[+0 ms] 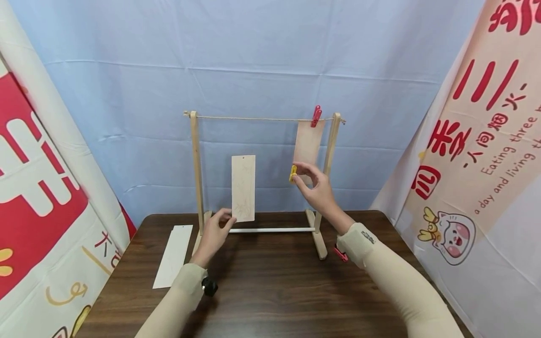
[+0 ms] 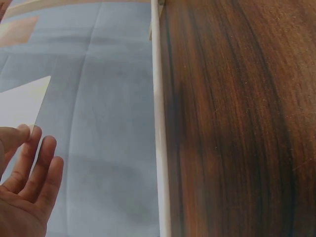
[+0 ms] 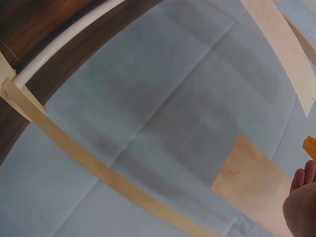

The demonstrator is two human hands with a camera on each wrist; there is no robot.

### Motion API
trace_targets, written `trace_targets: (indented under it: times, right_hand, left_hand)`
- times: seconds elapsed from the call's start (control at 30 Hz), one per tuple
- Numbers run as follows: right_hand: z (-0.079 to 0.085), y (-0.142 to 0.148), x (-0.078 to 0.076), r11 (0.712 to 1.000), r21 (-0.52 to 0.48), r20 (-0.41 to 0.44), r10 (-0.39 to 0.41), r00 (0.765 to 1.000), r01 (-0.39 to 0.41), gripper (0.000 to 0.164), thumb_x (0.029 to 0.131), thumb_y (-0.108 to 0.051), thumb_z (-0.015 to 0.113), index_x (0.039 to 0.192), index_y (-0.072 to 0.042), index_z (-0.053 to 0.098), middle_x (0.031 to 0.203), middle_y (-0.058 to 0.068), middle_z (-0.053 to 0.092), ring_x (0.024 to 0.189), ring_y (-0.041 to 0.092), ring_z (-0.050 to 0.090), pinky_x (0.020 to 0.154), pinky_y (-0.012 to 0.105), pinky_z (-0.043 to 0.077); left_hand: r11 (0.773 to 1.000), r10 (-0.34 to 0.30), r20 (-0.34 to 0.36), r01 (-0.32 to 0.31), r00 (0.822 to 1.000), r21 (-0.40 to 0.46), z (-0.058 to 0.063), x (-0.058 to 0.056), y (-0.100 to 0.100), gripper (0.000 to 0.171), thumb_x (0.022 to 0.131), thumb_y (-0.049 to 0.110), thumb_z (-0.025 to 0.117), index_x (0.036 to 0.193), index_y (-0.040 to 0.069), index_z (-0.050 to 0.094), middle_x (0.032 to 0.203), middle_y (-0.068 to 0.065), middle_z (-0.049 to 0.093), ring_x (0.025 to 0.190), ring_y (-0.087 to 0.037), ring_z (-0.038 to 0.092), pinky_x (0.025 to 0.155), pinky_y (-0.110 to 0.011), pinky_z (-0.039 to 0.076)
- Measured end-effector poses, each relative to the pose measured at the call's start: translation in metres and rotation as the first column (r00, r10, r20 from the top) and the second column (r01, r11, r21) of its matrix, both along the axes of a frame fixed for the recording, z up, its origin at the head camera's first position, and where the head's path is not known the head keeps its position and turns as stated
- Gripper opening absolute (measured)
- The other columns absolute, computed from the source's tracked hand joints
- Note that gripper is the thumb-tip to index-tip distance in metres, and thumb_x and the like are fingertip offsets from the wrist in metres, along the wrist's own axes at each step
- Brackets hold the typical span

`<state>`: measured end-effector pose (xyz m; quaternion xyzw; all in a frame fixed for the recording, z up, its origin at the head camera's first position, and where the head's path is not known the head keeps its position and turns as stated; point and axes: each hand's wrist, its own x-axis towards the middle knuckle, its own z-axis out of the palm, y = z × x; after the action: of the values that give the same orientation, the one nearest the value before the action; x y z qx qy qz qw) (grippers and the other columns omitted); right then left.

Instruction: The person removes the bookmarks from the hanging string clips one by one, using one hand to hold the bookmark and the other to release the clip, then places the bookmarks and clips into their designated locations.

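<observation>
My left hand (image 1: 214, 231) pinches the lower left corner of a pale rectangular card (image 1: 243, 188), which stands upright in the air below the string. A small hole and faint line drawing show on the card. In the left wrist view, thumb and forefinger grip the corner of the card (image 2: 22, 101) while the other fingers extend loosely. My right hand (image 1: 316, 188) pinches a yellow clothespin (image 1: 293, 173) between thumb and fingertips. Behind that hand, a pinkish card (image 1: 307, 143) hangs from the string (image 1: 253, 119) by a red clothespin (image 1: 316, 116).
The string spans a wooden frame with a left post (image 1: 196, 173), a right post (image 1: 332, 145) and a white lower bar (image 1: 272, 230). White cards (image 1: 173, 256) lie on the dark wooden table (image 1: 270, 291) at left. A red clothespin (image 1: 340, 253) lies beside my right sleeve.
</observation>
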<state>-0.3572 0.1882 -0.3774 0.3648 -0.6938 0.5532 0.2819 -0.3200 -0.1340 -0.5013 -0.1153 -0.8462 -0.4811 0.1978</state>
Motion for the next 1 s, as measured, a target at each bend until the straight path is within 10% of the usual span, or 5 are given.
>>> trace_targets:
  times: [0.4,1.0]
  right_hand:
    - [-0.005,0.005,0.015,1.000,-0.025,0.000,-0.017,1.000,0.017,0.039,0.091,0.023,0.069,0.129,0.020,0.062,0.117,0.038,0.065,0.105,0.052,0.063,0.102,0.042,0.055]
    - [-0.016,0.008,0.036,0.999,-0.041,0.045,-0.027,0.999,0.029,0.038,0.092,0.021,0.071,0.129,0.019,0.063,0.115,0.036,0.067,0.105,0.034,0.067,0.101,0.030,0.055]
  left_hand:
    - [1.000,-0.018,-0.023,0.019,1.000,0.025,-0.008,0.005,-0.005,0.019,0.100,0.007,0.077,0.117,0.000,0.072,0.099,-0.014,0.078,0.095,-0.035,0.072,0.090,-0.058,0.058]
    - [1.000,0.019,0.002,-0.019,1.000,-0.012,-0.027,0.017,-0.017,0.017,0.101,0.011,0.078,0.116,0.005,0.074,0.097,-0.007,0.077,0.093,-0.027,0.071,0.085,-0.046,0.056]
